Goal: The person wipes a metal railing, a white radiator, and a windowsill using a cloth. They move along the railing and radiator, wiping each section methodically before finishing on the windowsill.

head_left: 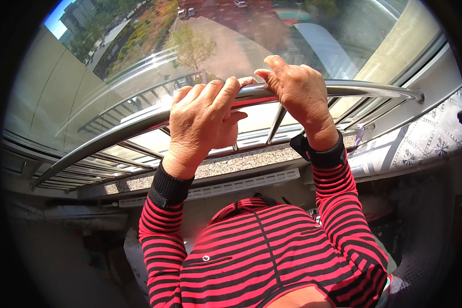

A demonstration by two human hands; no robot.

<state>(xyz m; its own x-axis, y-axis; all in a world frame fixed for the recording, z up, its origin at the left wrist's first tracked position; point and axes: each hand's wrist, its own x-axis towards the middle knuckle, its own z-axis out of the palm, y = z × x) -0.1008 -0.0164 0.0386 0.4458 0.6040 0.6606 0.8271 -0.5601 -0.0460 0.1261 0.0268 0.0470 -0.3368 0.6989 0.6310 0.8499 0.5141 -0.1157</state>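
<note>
Bright sun pours through the window [226,61], and far below it lies a paved yard with a green tree [192,47], tall buildings [79,19] at far left. On this side of the glass, a speckled stone sill [256,158] runs across, a white slotted strip [246,184] nearer still. And here's the centre of the action: a shiny metal railing [377,90], curving left to right in front of the window, bars beneath its rounded top.

Left hand [203,110] is on it, left of the middle, fingers bent over the top, thumb standing off to the right below the bar; how firmly it grips, I can't tell. Right hand [299,95], just across the gap, sits at the bar too, wrist high, index finger and thumb lifted and apart, the other fingers folded out of sight; its hold can't be told. Between them, a small pinkish-brown piece [248,81] shows against the rail, too little visible to name.

Over on the right, white patterned fabric [421,133]; nearer, a dark item [395,238] carries pale lettering, small and dim. Red-and-black striped sleeves [161,251] come in from the near side.
</note>
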